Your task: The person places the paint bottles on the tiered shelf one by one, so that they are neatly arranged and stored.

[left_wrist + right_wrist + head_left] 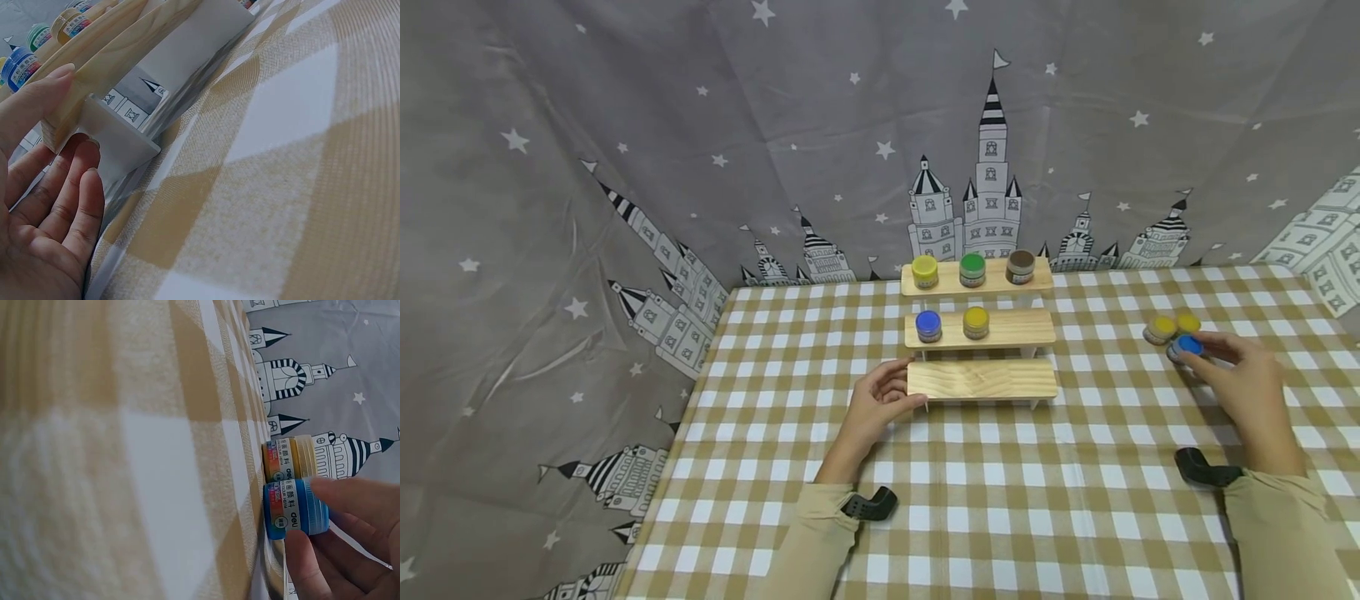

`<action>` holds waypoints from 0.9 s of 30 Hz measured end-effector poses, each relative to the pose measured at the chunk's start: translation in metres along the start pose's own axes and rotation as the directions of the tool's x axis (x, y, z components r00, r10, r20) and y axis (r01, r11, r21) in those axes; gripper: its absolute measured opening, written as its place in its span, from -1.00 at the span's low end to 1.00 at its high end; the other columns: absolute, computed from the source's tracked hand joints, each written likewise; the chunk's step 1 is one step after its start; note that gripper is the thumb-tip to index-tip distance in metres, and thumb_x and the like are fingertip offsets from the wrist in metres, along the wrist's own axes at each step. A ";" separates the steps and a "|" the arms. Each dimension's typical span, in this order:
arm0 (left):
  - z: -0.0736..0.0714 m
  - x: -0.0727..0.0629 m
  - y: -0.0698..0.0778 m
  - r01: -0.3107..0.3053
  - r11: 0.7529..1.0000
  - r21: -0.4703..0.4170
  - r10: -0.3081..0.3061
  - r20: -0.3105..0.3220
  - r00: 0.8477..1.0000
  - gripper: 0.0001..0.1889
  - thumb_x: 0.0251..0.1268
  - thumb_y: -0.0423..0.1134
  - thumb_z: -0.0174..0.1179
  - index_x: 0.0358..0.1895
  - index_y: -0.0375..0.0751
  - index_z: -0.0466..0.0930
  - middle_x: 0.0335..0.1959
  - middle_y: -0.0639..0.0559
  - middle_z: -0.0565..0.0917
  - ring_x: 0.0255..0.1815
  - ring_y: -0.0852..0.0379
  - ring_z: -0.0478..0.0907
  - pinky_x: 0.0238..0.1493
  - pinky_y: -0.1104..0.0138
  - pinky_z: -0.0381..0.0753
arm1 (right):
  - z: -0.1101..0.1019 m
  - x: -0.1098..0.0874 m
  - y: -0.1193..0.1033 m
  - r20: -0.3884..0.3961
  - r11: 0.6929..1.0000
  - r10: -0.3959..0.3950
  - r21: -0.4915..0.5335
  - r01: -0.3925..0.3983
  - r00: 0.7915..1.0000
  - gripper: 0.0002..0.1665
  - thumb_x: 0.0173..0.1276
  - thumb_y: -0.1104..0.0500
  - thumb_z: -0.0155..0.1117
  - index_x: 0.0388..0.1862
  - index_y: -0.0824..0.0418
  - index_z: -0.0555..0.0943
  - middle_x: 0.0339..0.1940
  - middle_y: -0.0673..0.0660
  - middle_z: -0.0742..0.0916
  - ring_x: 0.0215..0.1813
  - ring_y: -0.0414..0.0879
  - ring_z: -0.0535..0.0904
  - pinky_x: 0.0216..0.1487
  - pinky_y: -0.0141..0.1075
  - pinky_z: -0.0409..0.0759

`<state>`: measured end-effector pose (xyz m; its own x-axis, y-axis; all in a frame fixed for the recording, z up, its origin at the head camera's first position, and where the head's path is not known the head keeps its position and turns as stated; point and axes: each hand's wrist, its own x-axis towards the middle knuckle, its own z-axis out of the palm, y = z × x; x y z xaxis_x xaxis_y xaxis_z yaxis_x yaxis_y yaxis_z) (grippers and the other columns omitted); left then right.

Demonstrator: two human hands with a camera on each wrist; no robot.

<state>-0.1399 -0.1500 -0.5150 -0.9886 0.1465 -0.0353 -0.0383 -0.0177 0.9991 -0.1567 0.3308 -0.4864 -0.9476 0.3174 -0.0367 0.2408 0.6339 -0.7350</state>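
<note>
A three-step wooden display rack (985, 380) stands on the table. My left hand (874, 402) grips the left end of its lowest step, with the thumb on top and the fingers bent beside and under the board (115, 62). Off to the right, my right hand (1251, 383) pinches a blue paint jar (1185, 345) between thumb and fingers. In the right wrist view this blue jar (284, 509) appears upright at the cloth, in front of a yellow jar (281, 459). Two yellow paint jars, one (1161, 328) left and one (1188, 322) right, sit just behind it.
On the top step are a yellow jar (924, 271), a green jar (972, 270) and a brown jar (1020, 267). The middle step bears a blue jar (928, 326) and a dark yellow jar (976, 322). A checked cloth (1000, 500) covers the table; a grey castle-print curtain (820, 100) hangs behind.
</note>
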 end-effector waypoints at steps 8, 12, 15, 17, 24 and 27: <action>-0.001 -0.001 0.000 -0.013 1.000 -0.003 0.013 0.015 1.000 -0.33 0.14 -0.48 0.50 0.37 -0.27 0.52 -0.09 -0.05 0.67 -0.17 0.25 0.61 -0.20 0.56 0.64 | 0.002 0.001 0.001 0.005 1.000 0.021 0.003 -0.021 1.000 -0.24 0.54 -0.13 0.24 0.44 0.41 0.45 0.38 0.51 0.53 0.48 0.47 0.31 0.48 0.37 0.27; -0.001 -0.001 0.000 -0.011 1.000 0.003 0.011 0.016 1.000 -0.33 0.14 -0.47 0.50 0.38 -0.25 0.51 -0.07 -0.08 0.67 -0.16 0.24 0.61 -0.19 0.56 0.65 | 0.002 0.000 0.001 0.005 1.000 0.017 0.005 -0.017 1.000 -0.24 0.52 -0.13 0.26 0.43 0.41 0.46 0.38 0.50 0.53 0.47 0.47 0.32 0.47 0.37 0.27; -0.001 0.000 0.000 -0.009 1.000 0.002 0.009 0.015 1.000 -0.33 0.14 -0.47 0.50 0.37 -0.25 0.52 -0.08 -0.09 0.67 -0.17 0.24 0.61 -0.20 0.56 0.64 | 0.002 0.000 0.001 -0.004 1.000 0.014 0.006 -0.014 1.000 -0.23 0.51 -0.14 0.28 0.42 0.40 0.48 0.36 0.49 0.54 0.46 0.43 0.34 0.46 0.35 0.29; -0.001 0.000 0.000 -0.009 1.000 -0.001 0.009 0.014 1.000 -0.33 0.14 -0.47 0.50 0.37 -0.25 0.52 -0.09 -0.09 0.67 -0.17 0.25 0.61 -0.21 0.57 0.63 | 0.002 0.000 0.001 -0.010 1.000 0.008 0.001 -0.008 1.000 -0.23 0.50 -0.15 0.29 0.40 0.41 0.49 0.35 0.48 0.55 0.45 0.41 0.35 0.45 0.35 0.30; -0.001 0.000 0.000 -0.004 1.000 -0.002 0.004 0.017 1.000 -0.33 0.13 -0.47 0.50 0.37 -0.24 0.52 -0.11 -0.04 0.67 -0.18 0.26 0.60 -0.22 0.57 0.62 | 0.000 -0.001 0.003 -0.030 0.999 0.007 -0.041 -0.008 1.000 -0.19 0.41 -0.26 0.34 0.35 0.34 0.57 0.11 0.19 0.68 0.28 0.16 0.44 0.31 0.10 0.46; -0.001 0.000 0.001 -0.004 1.000 -0.003 0.004 0.019 1.000 -0.32 0.13 -0.47 0.50 0.38 -0.25 0.52 -0.13 -0.02 0.67 -0.19 0.26 0.60 -0.23 0.57 0.62 | -0.001 -0.002 0.003 -0.026 0.999 0.007 -0.031 -0.008 1.000 -0.19 0.38 -0.29 0.36 0.32 0.30 0.59 -0.05 -0.16 0.61 0.27 0.13 0.44 0.29 0.08 0.46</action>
<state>-0.1398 -0.1513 -0.5142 -0.9858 0.1649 -0.0312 -0.0352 -0.0210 0.9992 -0.1542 0.3327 -0.4875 -0.9399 0.3406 -0.0243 0.2549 0.6525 -0.7136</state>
